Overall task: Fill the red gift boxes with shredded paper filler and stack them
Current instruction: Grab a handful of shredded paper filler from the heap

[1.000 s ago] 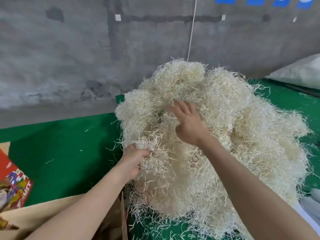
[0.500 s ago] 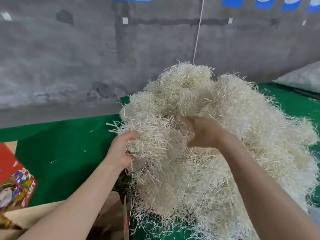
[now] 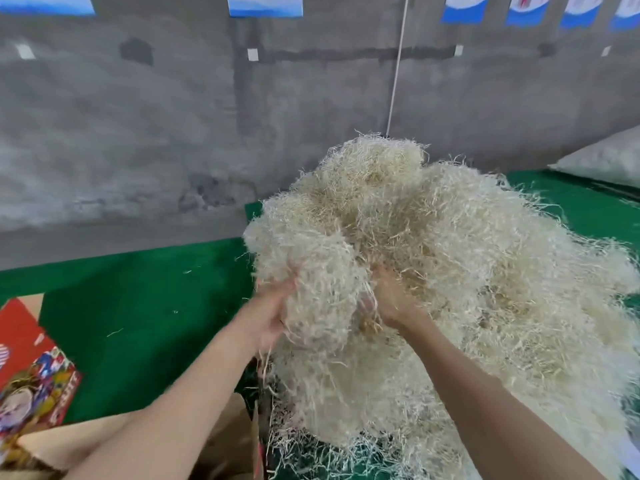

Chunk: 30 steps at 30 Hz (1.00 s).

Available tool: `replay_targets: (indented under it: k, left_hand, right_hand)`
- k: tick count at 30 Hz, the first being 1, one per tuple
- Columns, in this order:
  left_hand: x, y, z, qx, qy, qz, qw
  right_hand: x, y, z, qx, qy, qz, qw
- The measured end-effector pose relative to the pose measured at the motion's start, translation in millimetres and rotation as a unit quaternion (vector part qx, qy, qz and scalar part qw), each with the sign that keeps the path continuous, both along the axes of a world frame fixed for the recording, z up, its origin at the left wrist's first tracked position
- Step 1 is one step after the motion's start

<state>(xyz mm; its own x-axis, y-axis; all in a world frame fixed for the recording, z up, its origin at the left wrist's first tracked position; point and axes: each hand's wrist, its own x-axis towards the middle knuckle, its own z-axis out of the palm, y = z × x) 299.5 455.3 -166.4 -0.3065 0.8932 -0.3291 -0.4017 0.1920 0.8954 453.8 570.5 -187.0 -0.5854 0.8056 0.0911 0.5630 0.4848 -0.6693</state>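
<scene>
A big heap of pale shredded paper filler [image 3: 467, 271] lies on the green mat, right of centre. Between my hands is a clump of filler [image 3: 322, 289] at the heap's near left side. My left hand [image 3: 273, 310] grips the clump from the left, fingers sunk into it. My right hand [image 3: 391, 299] grips it from the right, its fingers buried in the strands. A red gift box [image 3: 31, 368] with a colourful print lies at the left edge, partly cut off by the frame. Brown cardboard of an open box [image 3: 228, 441] shows under my left forearm.
A green mat [image 3: 145, 306] covers the surface, with stray strands on it. A grey concrete wall [image 3: 173, 116] rises behind, with a white cord [image 3: 396, 64] hanging down it. A white sack [image 3: 602, 157] lies at the far right.
Both hands have closed in on one clump and drawn it down and toward me, off the heap's left side. The right hand came down from the heap's upper middle.
</scene>
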Motion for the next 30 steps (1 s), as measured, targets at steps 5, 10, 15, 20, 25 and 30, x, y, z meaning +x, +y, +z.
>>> replay_targets:
  k: [5, 10, 15, 20, 25, 30]
  left_hand:
    - [38, 16, -15, -0.1, 0.092, -0.053, 0.989]
    - [18, 26, -6, -0.045, 0.076, 0.071, 0.994]
    - [-3, 27, 0, 0.044, -0.07, 0.104, 0.991]
    - [-14, 20, 8, 0.09, -0.101, 0.127, 0.983]
    - [-9, 11, 11, 0.088, -0.017, 0.127, 0.988]
    - [-12, 3, 26, 0.116, -0.035, 0.086, 0.989]
  right_hand:
    - [2, -7, -4, -0.084, 0.036, 0.047, 0.995]
    - [24, 11, -20, -0.04, -0.062, 0.068, 0.995]
    - [58, 37, -66, -0.026, -0.282, -0.028, 0.959]
    - [70, 30, -47, -0.143, -0.228, 0.022, 0.963]
    - [42, -1, 49, 0.084, -0.103, 0.095, 0.987]
    - [-8, -23, 55, -0.055, 0.055, 0.152, 0.985]
